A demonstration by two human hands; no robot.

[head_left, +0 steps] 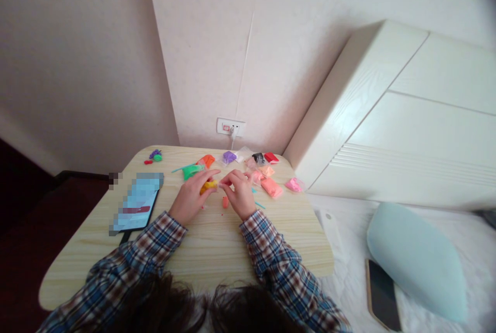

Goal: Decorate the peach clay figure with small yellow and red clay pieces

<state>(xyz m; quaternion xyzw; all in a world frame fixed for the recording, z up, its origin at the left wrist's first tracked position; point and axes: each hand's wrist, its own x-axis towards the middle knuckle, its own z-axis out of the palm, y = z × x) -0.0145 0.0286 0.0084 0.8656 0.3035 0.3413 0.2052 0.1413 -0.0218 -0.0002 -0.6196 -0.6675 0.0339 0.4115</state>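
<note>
My left hand [189, 196] is closed around a yellow packet of modelling clay [209, 186], held just above the table. Close by on its right, my right hand [241, 196] has thumb and fingers pinched together at the packet's pale end; what sits between those fingertips is too small to tell. Below the hands lies a small orange-red piece of clay [225, 202] with tiny crumbs around it. A green clay packet [191, 171] rests just behind my left hand. Beside my right wrist is a thin blue stick [259, 205], and coral clay packets [272, 188] lie to its upper right.
Along the table's [217, 255] back are orange [206, 161], purple [229, 157], black [258, 158] and red [271, 157] packets. Small shaped clay pieces [156, 157] sit back left, a lit tablet [139, 201] at left. A pink packet [294, 184] lies by the right edge.
</note>
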